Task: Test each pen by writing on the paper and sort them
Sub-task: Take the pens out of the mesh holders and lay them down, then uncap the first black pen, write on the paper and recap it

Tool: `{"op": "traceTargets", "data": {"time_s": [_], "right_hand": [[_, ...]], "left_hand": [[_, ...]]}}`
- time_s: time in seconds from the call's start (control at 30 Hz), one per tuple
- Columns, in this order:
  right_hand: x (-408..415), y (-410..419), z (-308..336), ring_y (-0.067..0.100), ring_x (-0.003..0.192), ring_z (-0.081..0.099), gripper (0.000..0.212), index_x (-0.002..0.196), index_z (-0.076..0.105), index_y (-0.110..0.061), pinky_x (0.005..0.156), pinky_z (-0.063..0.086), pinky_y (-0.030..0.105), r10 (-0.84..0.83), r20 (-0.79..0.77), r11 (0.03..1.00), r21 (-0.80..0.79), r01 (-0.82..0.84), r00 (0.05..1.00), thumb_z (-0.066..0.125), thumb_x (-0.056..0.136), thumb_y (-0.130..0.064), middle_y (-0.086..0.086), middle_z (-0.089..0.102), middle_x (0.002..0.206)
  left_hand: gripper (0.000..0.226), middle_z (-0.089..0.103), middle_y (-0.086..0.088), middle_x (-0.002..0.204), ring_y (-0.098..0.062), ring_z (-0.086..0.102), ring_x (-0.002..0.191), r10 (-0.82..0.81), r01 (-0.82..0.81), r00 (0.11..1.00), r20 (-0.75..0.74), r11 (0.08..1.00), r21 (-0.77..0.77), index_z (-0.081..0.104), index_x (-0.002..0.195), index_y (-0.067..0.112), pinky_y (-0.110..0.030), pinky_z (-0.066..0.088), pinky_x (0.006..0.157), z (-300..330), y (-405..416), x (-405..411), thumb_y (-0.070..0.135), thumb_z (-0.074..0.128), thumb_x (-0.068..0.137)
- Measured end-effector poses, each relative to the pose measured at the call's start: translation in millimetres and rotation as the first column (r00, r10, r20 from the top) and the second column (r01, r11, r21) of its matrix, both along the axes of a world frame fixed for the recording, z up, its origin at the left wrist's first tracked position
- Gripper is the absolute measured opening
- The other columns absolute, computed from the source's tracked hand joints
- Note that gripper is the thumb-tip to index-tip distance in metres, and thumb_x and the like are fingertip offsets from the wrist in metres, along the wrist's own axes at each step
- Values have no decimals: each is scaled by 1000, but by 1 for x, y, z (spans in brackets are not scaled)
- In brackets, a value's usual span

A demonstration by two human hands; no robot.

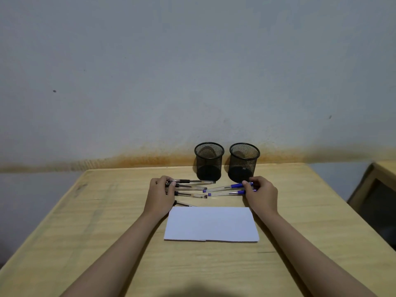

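Several black-grip pens point(190, 194) lie side by side on the wooden table point(102, 213), left of centre, tips pointing right. My left hand point(159, 196) covers their left ends, with fingers and thumb curled on the upper ones. Two blue pens point(225, 187) lie to the right, pointing left. My right hand point(261, 194) pinches their blue-capped right ends with curled fingertips. A blank white sheet of paper point(211, 224) lies flat just in front of the pens, between my forearms. One black pen is partly hidden by the paper's far edge.
Two black mesh pen cups, the left cup point(209, 160) and the right cup point(244, 160), stand upright and look empty behind the pens, close to the wall. Another piece of wooden furniture point(377, 189) stands off the table's right edge.
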State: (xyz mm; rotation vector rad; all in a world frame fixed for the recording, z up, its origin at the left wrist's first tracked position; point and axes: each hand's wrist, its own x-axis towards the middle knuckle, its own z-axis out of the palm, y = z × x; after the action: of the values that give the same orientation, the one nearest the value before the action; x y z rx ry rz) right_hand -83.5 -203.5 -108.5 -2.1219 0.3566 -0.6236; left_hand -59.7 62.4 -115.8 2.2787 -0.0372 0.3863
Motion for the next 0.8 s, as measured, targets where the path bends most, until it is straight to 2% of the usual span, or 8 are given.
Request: {"op": "traceTargets", "data": {"time_s": [0.13, 0.2, 0.27, 0.37, 0.5, 0.57, 0.67, 0.8], "right_hand": [[-1, 2, -2, 23, 94, 64, 34, 114, 66, -2, 74, 47, 24, 0, 0, 999, -34, 0, 1000, 66, 88, -24, 13, 72, 104], [-2, 1, -2, 23, 95, 65, 35, 115, 66, -3, 73, 46, 24, -4, -12, 999, -53, 3, 1000, 66, 88, -26, 12, 72, 105], [-3, -2, -1, 24, 99, 65, 36, 116, 66, -5, 74, 46, 24, -11, -17, 998, -57, 10, 1000, 65, 88, -27, 11, 72, 108], [-3, -6, 4, 25, 103, 64, 34, 115, 66, -6, 75, 45, 25, -3, -6, 1000, -31, 3, 1000, 65, 88, -27, 10, 71, 110], [-6, -1, 15, 25, 104, 62, 27, 111, 69, -8, 75, 46, 29, 33, 55, 996, -87, -28, 998, 64, 89, -22, 8, 72, 105], [-10, 7, 18, 25, 98, 62, 20, 104, 71, -11, 73, 50, 33, 90, 112, 985, -160, -71, 990, 64, 88, -21, 4, 73, 94], [-13, 26, 22, 21, 82, 63, 12, 93, 73, -13, 69, 53, 37, 243, 155, 955, -213, -208, 958, 67, 85, -19, 0, 69, 76], [-19, 60, 27, 9, 73, 61, 11, 92, 74, -12, 68, 53, 29, 484, 27, 861, -192, -471, 875, 68, 85, -17, 0, 69, 78]], "left_hand": [[37, 37, -17, 132, -29, 40, 125, 52, -47, 996, -75, 997, 61, 56, 121, 4, -34, 38, 99, -5, -1, 1, 28, 50, 93], [43, 33, -17, 139, -30, 35, 131, 51, -48, 992, -111, 999, 25, 51, 127, 3, -35, 34, 103, -1, -1, 0, 30, 48, 94], [44, 36, -16, 140, -28, 35, 132, 45, -49, 994, -100, 998, -40, 49, 129, 5, -36, 34, 105, 5, 2, -4, 31, 48, 94], [35, 44, -10, 136, -22, 44, 126, 3, 0, 1000, 28, 995, -104, 54, 123, 11, -33, 39, 100, 11, 11, -20, 27, 52, 92], [21, 58, 5, 118, -2, 52, 109, -165, 176, 974, 156, 983, -60, 64, 106, 18, -6, 36, 89, 12, 17, -63, 21, 60, 86], [25, 61, 11, 113, 1, 53, 109, -264, 265, 957, 121, 964, 3, 66, 106, 20, -11, 39, 92, 8, 20, -81, 28, 57, 83], [38, 56, 17, 120, -1, 49, 114, -333, 323, 942, 32, 931, 170, 59, 120, 19, -24, 39, 100, -4, 25, -94, 34, 51, 86], [43, 49, 12, 135, -2, 40, 125, -332, 327, 943, -19, 918, 224, 51, 130, 20, -17, 28, 104, -11, 27, -102, 34, 51, 89]]}}
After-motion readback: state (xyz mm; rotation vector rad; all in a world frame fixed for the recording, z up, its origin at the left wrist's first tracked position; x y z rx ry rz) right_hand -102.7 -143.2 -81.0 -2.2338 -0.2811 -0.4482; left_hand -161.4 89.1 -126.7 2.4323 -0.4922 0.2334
